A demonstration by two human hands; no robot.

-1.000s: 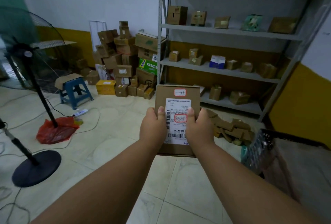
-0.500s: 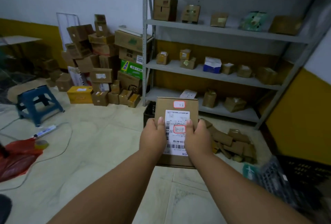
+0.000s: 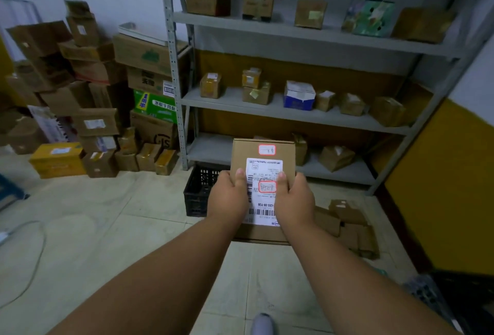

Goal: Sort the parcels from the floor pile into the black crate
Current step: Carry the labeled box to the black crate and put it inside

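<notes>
A flat brown cardboard parcel point(image 3: 263, 154) with a white shipping label is held out in front of me at mid-frame. My left hand point(image 3: 227, 197) grips its left side, thumb on the label edge. My right hand point(image 3: 295, 199) grips its right side the same way. Behind and below the parcel a black crate point(image 3: 199, 190) stands on the floor in front of the shelf; the parcel and my hands hide most of it. The floor pile of brown parcels point(image 3: 347, 223) lies to the right of my hands.
A grey metal shelf unit point(image 3: 280, 111) with small boxes fills the back wall. Stacked cartons point(image 3: 93, 88) stand at the left. A second dark crate point(image 3: 459, 300) is at the lower right corner. A cable point(image 3: 34, 259) lies on the tiled floor at left. My shoe tip point(image 3: 263, 324) shows below.
My view has swung right and closer to the shelf; the fan, stool and red bag left the frame. The black crate came into view behind the parcel. Both hands keep the same hold.
</notes>
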